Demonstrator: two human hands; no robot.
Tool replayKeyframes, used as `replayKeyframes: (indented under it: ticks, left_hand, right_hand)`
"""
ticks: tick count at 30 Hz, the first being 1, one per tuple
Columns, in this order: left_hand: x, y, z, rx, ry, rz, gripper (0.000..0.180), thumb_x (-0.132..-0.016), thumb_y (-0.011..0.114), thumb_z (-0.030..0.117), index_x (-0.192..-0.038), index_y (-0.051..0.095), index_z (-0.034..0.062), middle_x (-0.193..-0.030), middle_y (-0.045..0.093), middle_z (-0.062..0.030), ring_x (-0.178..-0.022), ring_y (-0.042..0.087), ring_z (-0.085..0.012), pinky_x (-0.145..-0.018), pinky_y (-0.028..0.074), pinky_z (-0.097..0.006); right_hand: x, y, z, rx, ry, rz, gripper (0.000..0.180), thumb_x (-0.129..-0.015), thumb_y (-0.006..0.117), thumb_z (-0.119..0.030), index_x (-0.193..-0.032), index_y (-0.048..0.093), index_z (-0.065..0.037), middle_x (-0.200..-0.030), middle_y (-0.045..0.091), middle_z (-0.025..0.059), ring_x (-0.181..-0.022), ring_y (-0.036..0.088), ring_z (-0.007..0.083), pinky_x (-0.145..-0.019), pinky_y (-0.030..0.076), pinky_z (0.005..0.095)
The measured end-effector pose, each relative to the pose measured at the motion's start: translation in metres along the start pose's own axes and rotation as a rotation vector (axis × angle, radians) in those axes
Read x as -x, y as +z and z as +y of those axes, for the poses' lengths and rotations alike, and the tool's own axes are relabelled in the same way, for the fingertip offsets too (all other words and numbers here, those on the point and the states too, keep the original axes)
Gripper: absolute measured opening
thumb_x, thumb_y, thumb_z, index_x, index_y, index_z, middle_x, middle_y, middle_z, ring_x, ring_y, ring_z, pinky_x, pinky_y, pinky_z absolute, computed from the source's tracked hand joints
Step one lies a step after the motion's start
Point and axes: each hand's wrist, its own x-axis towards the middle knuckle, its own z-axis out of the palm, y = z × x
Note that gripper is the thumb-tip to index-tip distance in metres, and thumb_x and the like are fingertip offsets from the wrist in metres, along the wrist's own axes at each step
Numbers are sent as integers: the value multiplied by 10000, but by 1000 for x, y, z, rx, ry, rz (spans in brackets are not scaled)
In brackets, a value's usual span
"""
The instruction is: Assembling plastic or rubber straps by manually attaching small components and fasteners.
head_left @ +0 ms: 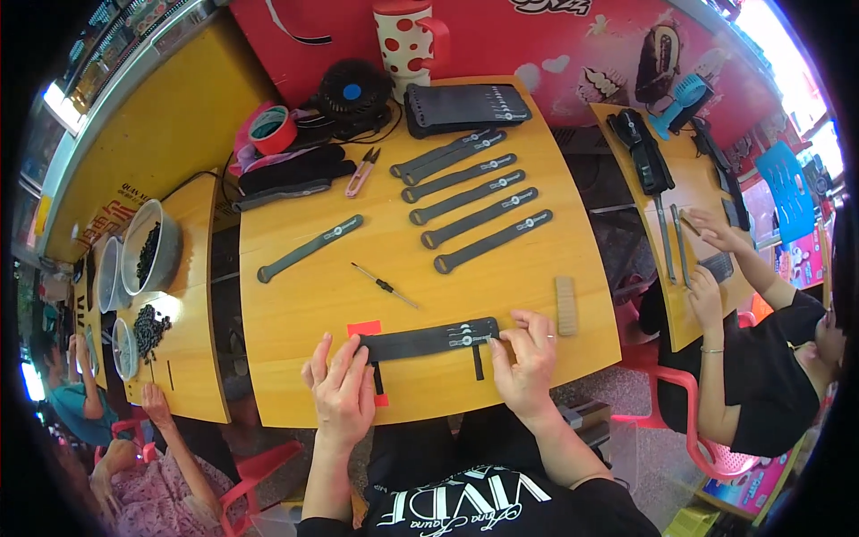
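Close to the table's front edge lies a flat black band [416, 343] with white print at its right end; it looks like several overlapping straps. Its left end is pinched by my left hand [342, 385], over a piece of red tape [364, 328]. At the other end, the fingers and thumb of my right hand [526, 362] close on the band's edge. Short dark strips, one a black strip [478, 362], show below it. Beyond lie a double-ended awl-like tool [385, 286] and a single black strap [310, 249] with a loop end.
Several black straps [492, 242] lie in a row, with a strap stack [470, 106] behind. Around are pink thread snips [362, 173], red tape roll [272, 131], fan [353, 92], dotted mug [404, 45] and a wooden block [565, 306]. People work at both side tables.
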Motion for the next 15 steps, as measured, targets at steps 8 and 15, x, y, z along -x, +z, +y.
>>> replayKeyframes:
  ticks: [8, 15]
  left_hand:
    - [-16, -3, 13, -82, 52, -74, 209, -803, 658, 76, -998, 685, 8, -1180, 636, -99, -1220, 483, -370, -961, 332, -462]
    - [-63, 27, 67, 367, 364, -240, 571, -748, 629, 4, -1308, 519, 31, -1158, 640, -101, -1187, 506, -383, -953, 351, -466]
  right_hand:
    - [-3, 3, -2, 50, 41, -21, 141, -699, 715, -8, -763, 591, -29, -1125, 560, 161, -1027, 522, 334, -825, 359, 448]
    - [-2, 2, -2, 36, 7, 0, 134, -704, 705, -6, -762, 585, -23, -1122, 557, 177, -1004, 521, 344, -818, 369, 446]
